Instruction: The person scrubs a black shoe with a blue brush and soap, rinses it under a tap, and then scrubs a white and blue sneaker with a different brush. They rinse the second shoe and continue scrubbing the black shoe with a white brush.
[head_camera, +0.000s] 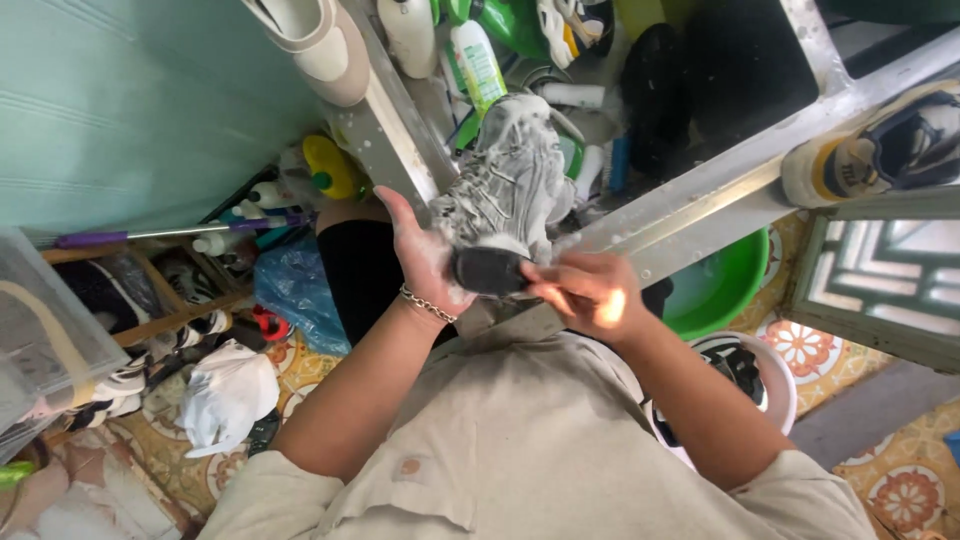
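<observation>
Left hand (425, 262) closed around soapy grey sneaker (508, 185), sole up at chest height, right hand (583, 290) gripping dark brush (488, 270) against its heel, green basin (722, 290) beside right forearm.

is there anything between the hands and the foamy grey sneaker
Nothing visible. The left hand grips the soapy grey sneaker directly from the side, and the right hand presses against its dark heel end. No cloth or other object lies between either hand and the shoe; only foam.
</observation>
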